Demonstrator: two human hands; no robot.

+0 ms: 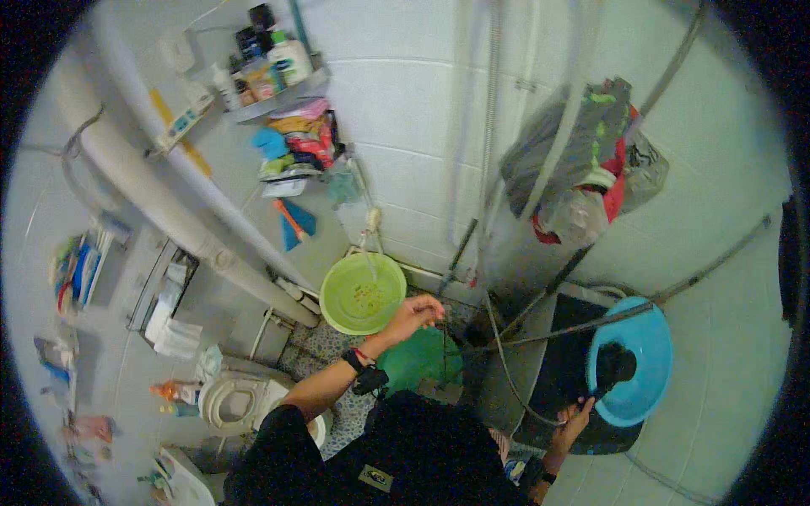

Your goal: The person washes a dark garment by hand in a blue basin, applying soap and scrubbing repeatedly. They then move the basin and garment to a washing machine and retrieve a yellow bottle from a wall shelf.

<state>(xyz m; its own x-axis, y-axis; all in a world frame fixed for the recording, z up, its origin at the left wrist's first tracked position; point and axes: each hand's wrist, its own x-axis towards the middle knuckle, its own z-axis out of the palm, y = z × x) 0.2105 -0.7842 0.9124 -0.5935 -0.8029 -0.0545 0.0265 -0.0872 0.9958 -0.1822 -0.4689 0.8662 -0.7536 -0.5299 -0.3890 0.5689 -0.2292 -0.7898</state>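
My left hand (421,311), fingers bent, is between a light green basin (332,307) and a darker green rounded plastic item (421,367); whether it holds anything is unclear. Small bits lie in the light green basin, below a tap. At the right, my right hand (574,417) grips the handle of a black, round-headed object (617,364), apparently a shower head. Its head is over a blue basin (663,379). A grey hose (503,373) runs down to that hand. The blue basin sits on a dark surface (557,386).
A toilet (237,401) stands at the lower left beside thick white pipes (171,209). Bottles fill a corner shelf (278,101), with packets hanging below. Bags (569,164) hang at the upper right. A long dark pole (709,269) slants across the right side.
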